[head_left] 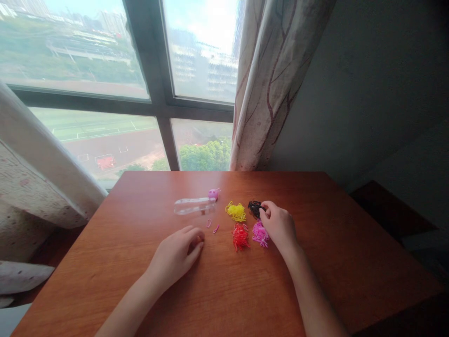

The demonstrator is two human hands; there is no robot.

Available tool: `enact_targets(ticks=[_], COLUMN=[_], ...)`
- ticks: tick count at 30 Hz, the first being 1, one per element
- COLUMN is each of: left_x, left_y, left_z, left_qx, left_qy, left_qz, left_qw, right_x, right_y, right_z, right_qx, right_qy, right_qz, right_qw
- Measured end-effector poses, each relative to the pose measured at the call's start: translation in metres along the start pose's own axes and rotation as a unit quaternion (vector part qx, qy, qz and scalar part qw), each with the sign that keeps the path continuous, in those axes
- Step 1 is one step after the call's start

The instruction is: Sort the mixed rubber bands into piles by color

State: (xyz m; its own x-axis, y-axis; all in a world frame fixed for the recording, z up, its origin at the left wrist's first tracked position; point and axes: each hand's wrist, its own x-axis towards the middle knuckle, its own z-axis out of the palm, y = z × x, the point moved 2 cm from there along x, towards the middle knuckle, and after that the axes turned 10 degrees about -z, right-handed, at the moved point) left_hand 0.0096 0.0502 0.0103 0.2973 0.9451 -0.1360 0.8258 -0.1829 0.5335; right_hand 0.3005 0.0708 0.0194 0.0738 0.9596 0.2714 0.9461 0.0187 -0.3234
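My right hand (278,225) reaches into a small pile of black rubber bands (256,208), thumb and fingertips pinched together at its right edge. Just below that hand lies a pile of pink rubber bands (260,234). To the left are a yellow pile (236,211) and, nearer me, a red pile (240,237). My left hand (177,249) rests on the table, its fingers loosely curled and the thumb a little apart; nothing shows in it. Two loose pink bands, one an open loop (209,223) and one narrow (216,229), lie beyond its fingertips.
A clear plastic bottle (192,206) lies on its side behind my left hand, with a pink cap (213,194) at its right end. The wooden table (140,206) stands against a window, with curtains (266,84) on both sides.
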Motion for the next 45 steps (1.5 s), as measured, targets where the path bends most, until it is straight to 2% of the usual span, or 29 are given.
enact_targets(ticks=[5,10,14,21,25,28,31,34,37,41,45], left_x=[0.001,0.008,0.019,0.03,0.031,0.035,0.042,0.051,0.061,0.069,0.072], left_y=[0.004,0.016,0.028,0.034,0.038,0.054,0.081,0.109,0.128,0.139,0.141], left_z=[0.003,0.008,0.013,0.015,0.01,0.005,0.006,0.012,0.023,0.037,0.044], left_qx=[0.017,0.081,0.146,0.178,0.149,0.105,0.107,0.144,0.157,0.173,0.184], left_qy=[0.012,0.039,0.059,0.073,0.081,0.069,0.021,-0.017,-0.031,-0.043,-0.053], left_qz=[-0.011,-0.016,-0.006,-0.001,0.011,0.064,0.144,0.211,0.24,0.262,0.27], left_qw=[1.0,0.996,0.987,0.981,0.985,0.99,0.984,0.967,0.957,0.948,0.944], right_x=[-0.043,-0.094,-0.117,-0.118,-0.118,-0.118,-0.117,-0.115,-0.114,-0.113,-0.113], right_y=[-0.031,-0.078,-0.096,-0.098,-0.098,-0.099,-0.099,-0.1,-0.1,-0.1,-0.099], right_z=[0.005,0.028,0.04,0.039,0.039,0.041,0.042,0.041,0.039,0.038,0.039], right_qx=[0.101,0.186,0.201,0.193,0.195,0.196,0.177,0.157,0.144,0.142,0.149], right_qy=[0.044,-0.01,-0.038,-0.058,-0.059,-0.059,-0.066,-0.088,-0.103,-0.113,-0.11], right_qz=[-0.067,-0.152,-0.174,-0.177,-0.178,-0.18,-0.173,-0.173,-0.176,-0.176,-0.185], right_qw=[0.992,0.971,0.963,0.963,0.963,0.962,0.966,0.968,0.968,0.967,0.965])
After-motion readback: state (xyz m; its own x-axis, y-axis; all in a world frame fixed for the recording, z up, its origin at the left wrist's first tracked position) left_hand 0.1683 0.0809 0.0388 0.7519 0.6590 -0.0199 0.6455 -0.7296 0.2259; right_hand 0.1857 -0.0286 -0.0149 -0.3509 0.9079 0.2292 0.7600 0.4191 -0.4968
